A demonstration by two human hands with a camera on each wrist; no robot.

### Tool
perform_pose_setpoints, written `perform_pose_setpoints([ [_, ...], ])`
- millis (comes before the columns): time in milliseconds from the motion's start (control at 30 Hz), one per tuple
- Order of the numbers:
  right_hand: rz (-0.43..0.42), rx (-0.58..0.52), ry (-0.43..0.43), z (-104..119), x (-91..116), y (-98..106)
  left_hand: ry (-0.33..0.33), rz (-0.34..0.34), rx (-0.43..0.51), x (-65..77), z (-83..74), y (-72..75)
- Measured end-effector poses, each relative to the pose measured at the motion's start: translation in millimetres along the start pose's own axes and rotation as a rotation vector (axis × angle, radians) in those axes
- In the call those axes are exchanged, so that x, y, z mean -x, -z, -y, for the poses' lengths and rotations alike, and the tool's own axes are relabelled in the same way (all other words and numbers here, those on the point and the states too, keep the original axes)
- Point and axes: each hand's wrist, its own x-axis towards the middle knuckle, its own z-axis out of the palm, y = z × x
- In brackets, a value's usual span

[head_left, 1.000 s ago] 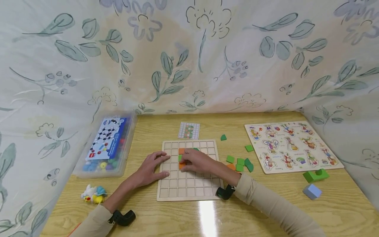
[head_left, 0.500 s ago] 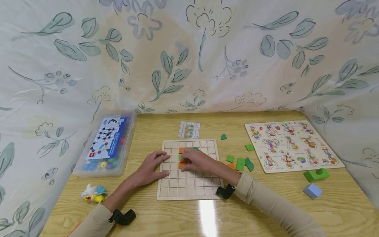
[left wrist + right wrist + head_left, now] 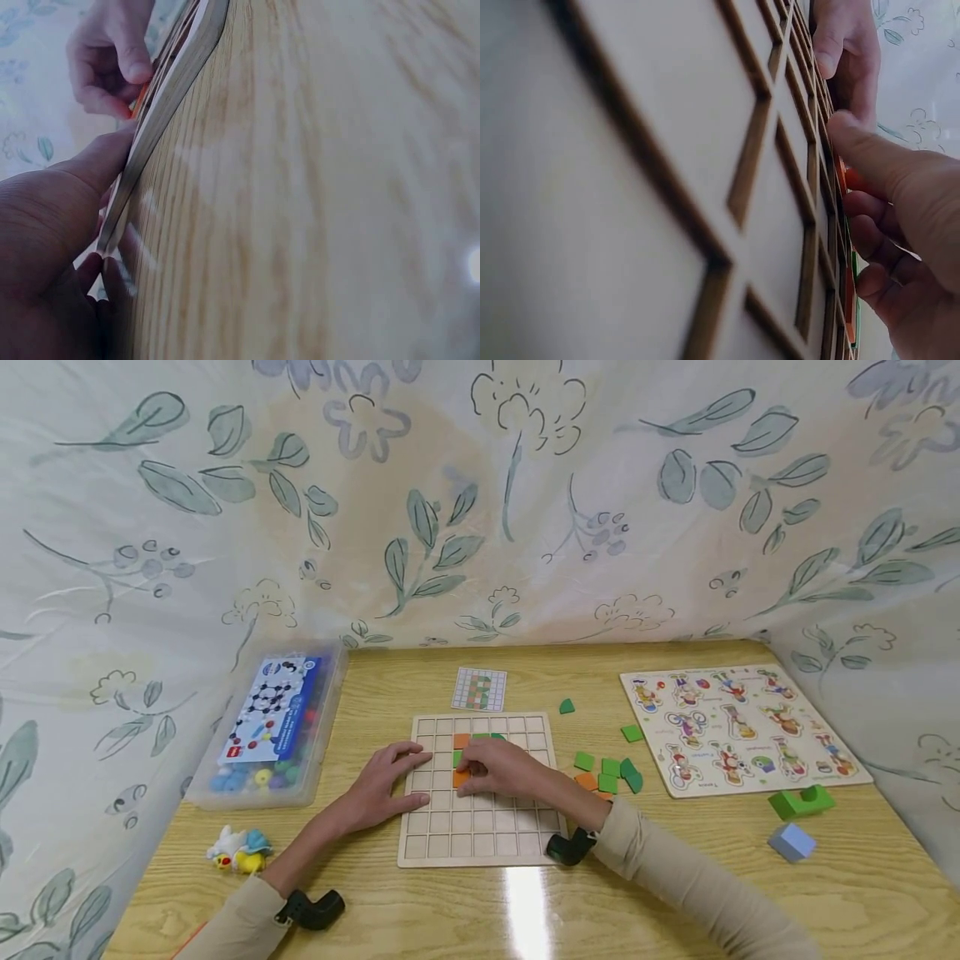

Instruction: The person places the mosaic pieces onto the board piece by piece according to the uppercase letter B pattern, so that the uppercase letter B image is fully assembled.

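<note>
Loose green tiles (image 3: 584, 762) and a figure puzzle (image 3: 708, 750) lie right of the right fingers; that hand hides some cells. Lidded clear box (image 3: 247, 800), left of the left fingers — coloured balls (image 3: 262, 778) inside. Left hand (image 3: 378, 789): fingers spread, touching grid board (image 3: 480, 862) edge. Right hand (image 3: 497, 768): thumb and fingertips pinching an orange tile (image 3: 460, 780) — over the grid, right of the left fingertips.
</note>
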Motion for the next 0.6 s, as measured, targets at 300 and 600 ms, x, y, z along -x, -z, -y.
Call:
perform_pose_setpoints([
  [300,-0.082,-0.027,-0.046,6.2,14.2,22.5,0.003,-0.008,0.01,0.8,-0.3,-3.1],
  [600,-0.215,-0.132,-0.139,-29.8,72.9,56.2,-0.014,-0.017,-0.007,0.4,1.9,-2.4],
])
